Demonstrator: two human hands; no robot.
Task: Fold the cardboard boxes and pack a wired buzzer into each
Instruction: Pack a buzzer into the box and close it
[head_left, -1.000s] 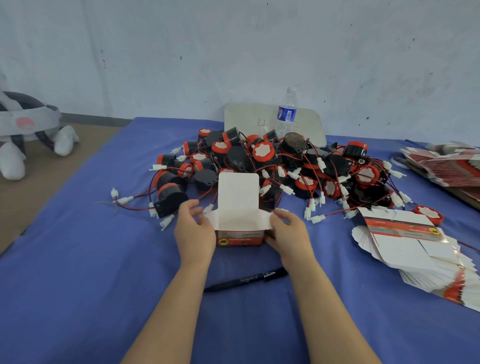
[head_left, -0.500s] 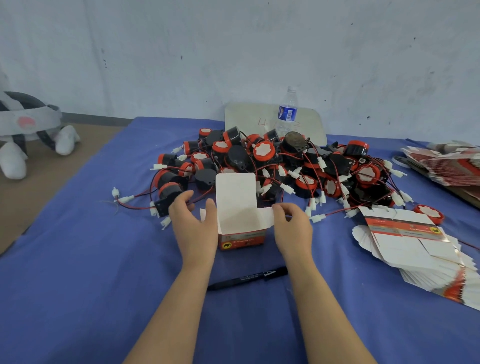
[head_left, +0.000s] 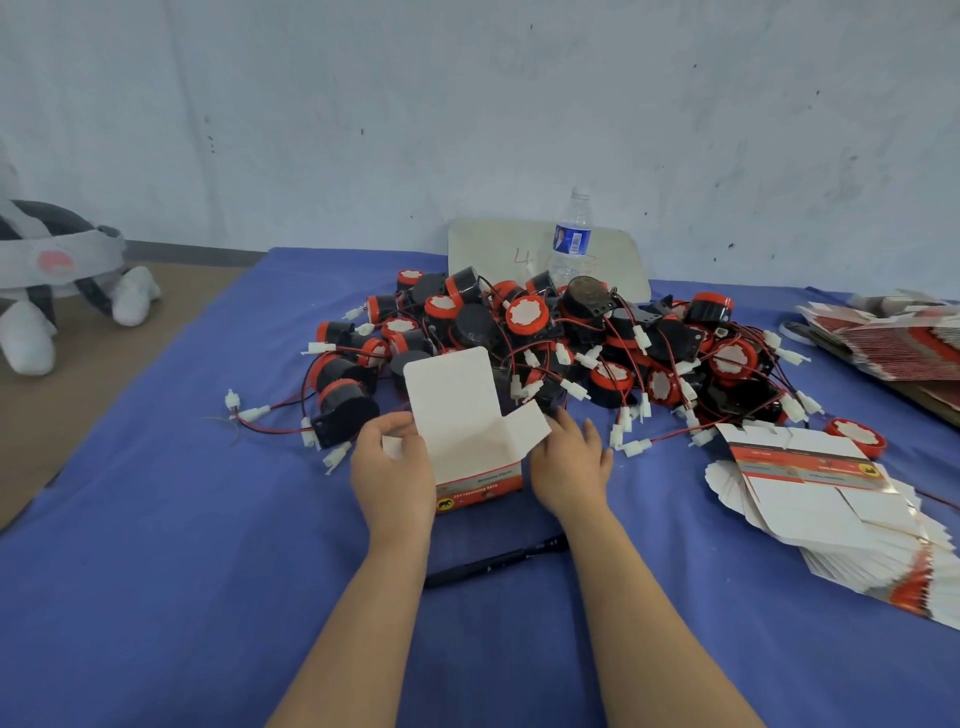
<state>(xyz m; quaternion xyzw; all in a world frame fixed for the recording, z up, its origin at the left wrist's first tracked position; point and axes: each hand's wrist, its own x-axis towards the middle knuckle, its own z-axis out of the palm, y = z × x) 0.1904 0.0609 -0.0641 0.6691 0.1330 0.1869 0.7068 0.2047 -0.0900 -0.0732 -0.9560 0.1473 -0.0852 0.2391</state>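
The left grip (head_left: 392, 467) is clamped on the left side of a small cardboard box (head_left: 467, 452). Its fingers curl round that edge, and a little white side flap pokes out between them. The right grip (head_left: 569, 462) is apart. Its fingers lie fairly straight and spread against the box's right side, pointing away from the person. The right side flap juts over the inner edge of this hand, hiding the thumb.

The box stands on the bench (head_left: 208, 571) between the two hands. Its top is open, its tall white lid flap stands up at the back, and its red printed front faces the person.

Just behind the box lies a heap of wired buzzers (head_left: 571, 338), black with red and white faces and tangled red wires with white plugs. A black marker pen (head_left: 493, 561) lies on the blue cloth between the forearms.

To the right is a fanned stack of flat boxes (head_left: 831, 499), with one lone buzzer (head_left: 857, 439) beside it. A second stack (head_left: 893, 338) sits at the far right edge.

A water bottle (head_left: 571, 244) and a white board (head_left: 493, 249) stand at the back by the wall. A plush toy (head_left: 52, 280) sits on the floor to the left.
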